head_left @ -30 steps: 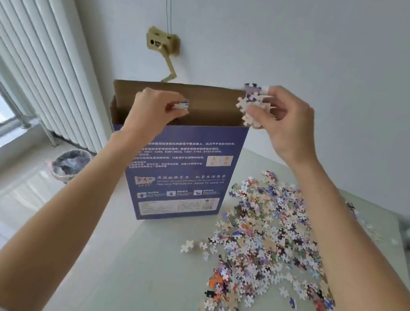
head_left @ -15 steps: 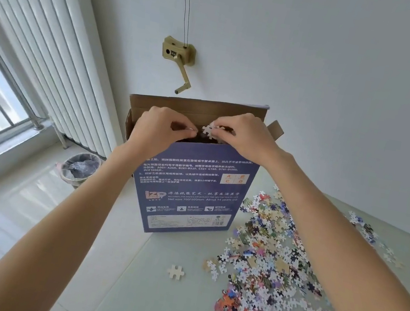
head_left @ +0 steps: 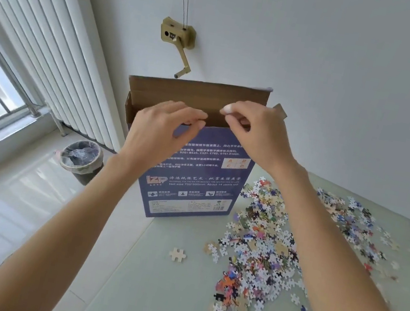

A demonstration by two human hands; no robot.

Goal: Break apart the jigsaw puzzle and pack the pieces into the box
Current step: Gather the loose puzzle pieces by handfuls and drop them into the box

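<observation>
The blue puzzle box [head_left: 192, 188] stands upright at the table's left edge, its top open and a brown flap raised behind. My left hand [head_left: 158, 133] pinches the top of the box's front wall. My right hand [head_left: 254, 134] hovers over the opening with its fingers curled together, and no piece shows in them. A wide scatter of loose jigsaw pieces [head_left: 264, 248] lies on the table to the right of the box. One beige piece [head_left: 177, 255] lies apart from the others, in front of the box.
The pale green table [head_left: 146, 295] ends just left of the box, with tiled floor below. On the floor stands a lined waste bin [head_left: 81, 161]. White vertical blinds [head_left: 42, 30] and a window fill the left. A crank handle [head_left: 177, 35] is mounted on the wall.
My right hand brought a clump of pieces from above the box down to its opening, and the clump is no longer visible. My left hand stayed at the box's top edge.
</observation>
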